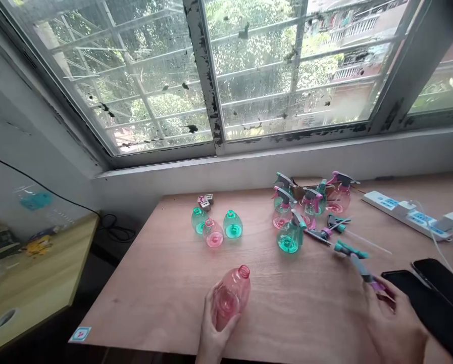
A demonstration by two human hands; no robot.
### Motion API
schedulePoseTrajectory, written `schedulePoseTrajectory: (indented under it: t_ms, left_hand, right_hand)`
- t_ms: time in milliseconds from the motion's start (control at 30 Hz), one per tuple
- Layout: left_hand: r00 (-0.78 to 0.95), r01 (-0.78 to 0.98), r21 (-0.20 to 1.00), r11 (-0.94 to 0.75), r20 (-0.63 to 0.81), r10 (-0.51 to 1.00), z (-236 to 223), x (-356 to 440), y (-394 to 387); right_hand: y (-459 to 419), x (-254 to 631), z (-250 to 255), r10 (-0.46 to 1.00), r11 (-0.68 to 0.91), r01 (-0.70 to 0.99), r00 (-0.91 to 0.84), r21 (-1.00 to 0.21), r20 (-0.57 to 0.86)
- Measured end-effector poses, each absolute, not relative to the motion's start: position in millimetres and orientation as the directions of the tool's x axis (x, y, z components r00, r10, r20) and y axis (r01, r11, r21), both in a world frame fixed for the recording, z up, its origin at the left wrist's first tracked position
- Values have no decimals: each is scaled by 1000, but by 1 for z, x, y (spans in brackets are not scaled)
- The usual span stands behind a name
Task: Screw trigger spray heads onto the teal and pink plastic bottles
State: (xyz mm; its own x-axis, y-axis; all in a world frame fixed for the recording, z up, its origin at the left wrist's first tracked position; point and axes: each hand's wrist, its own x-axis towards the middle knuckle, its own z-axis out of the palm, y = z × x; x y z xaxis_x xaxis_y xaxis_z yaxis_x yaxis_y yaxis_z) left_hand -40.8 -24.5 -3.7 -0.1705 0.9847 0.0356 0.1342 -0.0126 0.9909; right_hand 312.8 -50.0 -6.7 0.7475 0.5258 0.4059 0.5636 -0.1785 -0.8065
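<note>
My left hand (215,323) grips a pink translucent bottle (238,285), without a cap, tilted above the near part of the table. Over on the right, my right hand (391,308) is closed on a pink and grey spray head (368,278). Just beyond it lies a green spray head (351,249). More loose spray heads (326,232) with thin tubes rest behind that one. Two green open bottles (233,226) and one pink open bottle (213,233) stand left of centre. Several bottles with spray heads fitted, among them a green one (290,238), are grouped at the back right.
A white power strip (408,215) with plugs and cables lies along the right side of the wooden table (165,283). Two dark phones (404,283) are beside my right hand. Small boxes (205,203) sit near the back edge, below the window. A yellow desk (59,273) stands left.
</note>
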Motion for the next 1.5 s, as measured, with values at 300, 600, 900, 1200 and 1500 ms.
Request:
schedulePoseTrajectory:
  t_ms: [300, 600, 900, 1200, 1500]
  left_hand:
    - [140, 90, 996, 12, -24, 990, 21, -31, -22]
    - [103, 96, 995, 22, -32, 994, 27, -26, -34]
    - [102, 71, 995, 68, -75, 992, 28, -21, -24]
    - [94, 32, 996, 82, -85, 992, 30, -24, -22]
    - [-50, -15, 997, 80, -80, 995, 24, -24, -21]
  right_hand:
    - [-46, 251, 43, 783, 274, -512, 610, -814, -120]
    - [-48, 218, -6, 820, 287, -573, 561, -768, -112]
    - [-39, 225, -21, 901, 138, -680, 388, -720, -194]
    - [-35, 232, -32, 866, 226, -741, 450, -632, -217]
    - [-35, 229, -22, 841, 267, -722, 498, -638, -211]
